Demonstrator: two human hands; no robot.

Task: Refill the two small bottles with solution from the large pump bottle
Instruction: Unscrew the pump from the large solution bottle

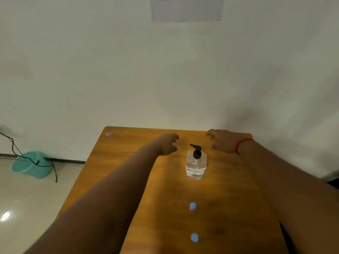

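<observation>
A clear large pump bottle point(196, 165) with a black pump head stands upright on the wooden table point(128, 162), past its middle. Two small bottles with blue caps stand nearer me, one point(192, 207) behind the other point(194, 237). My left hand point(167, 144) hovers to the left of the pump, fingers loosely curled and holding nothing. My right hand point(222, 141) hovers to the right of the pump near the table's far edge, fingers relaxed, empty. Neither hand touches the bottle.
The table's far edge meets a white wall with a paper sheet point(187, 9) stuck high up. On the floor at left a teal bin point(31, 165) stands with a black cable point(27, 158) draped over it.
</observation>
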